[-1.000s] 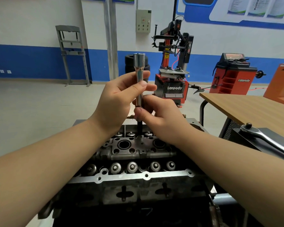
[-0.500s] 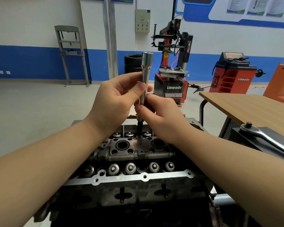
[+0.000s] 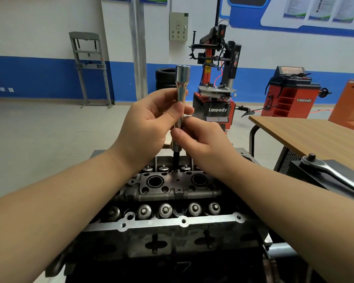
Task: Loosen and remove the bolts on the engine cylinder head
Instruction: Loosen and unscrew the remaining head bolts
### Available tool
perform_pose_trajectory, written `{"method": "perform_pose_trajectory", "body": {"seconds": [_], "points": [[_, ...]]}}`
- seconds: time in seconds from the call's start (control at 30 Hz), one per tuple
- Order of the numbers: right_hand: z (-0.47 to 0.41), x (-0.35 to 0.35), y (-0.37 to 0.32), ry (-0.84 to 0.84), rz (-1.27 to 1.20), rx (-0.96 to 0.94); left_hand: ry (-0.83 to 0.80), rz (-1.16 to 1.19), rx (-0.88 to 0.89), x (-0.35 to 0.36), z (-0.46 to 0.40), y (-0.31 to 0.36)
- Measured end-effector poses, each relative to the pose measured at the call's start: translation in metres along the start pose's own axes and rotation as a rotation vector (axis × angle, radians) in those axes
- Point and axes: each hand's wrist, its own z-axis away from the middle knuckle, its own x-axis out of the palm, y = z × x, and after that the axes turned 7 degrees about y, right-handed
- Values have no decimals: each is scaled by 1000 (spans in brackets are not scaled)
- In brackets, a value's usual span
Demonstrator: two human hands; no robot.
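Both hands, left hand (image 3: 149, 123) and right hand (image 3: 200, 141), grip the upright socket (image 3: 181, 94) above the cylinder head (image 3: 172, 186).

Silver socket (image 3: 182, 86), dark grey cylinder head (image 3: 172, 201), wood-grain table (image 3: 315, 135).

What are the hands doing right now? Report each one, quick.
Left hand: closed, pinching the upright socket extension high up.
Right hand: closed, gripping the same extension lower down.
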Motion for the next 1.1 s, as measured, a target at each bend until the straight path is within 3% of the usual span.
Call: {"method": "perform_pose_trajectory", "body": {"seconds": [0.23, 0.4, 0.67, 0.9, 1.1], "points": [[0, 1, 2, 39, -11, -102, 59, -53, 20, 1, 0, 0], [0, -2, 5, -53, -159, 2, -22, 51, -32, 1, 1, -1], [-1, 0, 3, 20, -7, -125, 88, -102, 59, -3, -2, -2], [2, -4, 2, -80, -169, 52, -33, 45, -15, -4, -3, -3], [1, -1, -2, -48, 62, 17, 87, -127, 51, -6, -3, -1]]}}
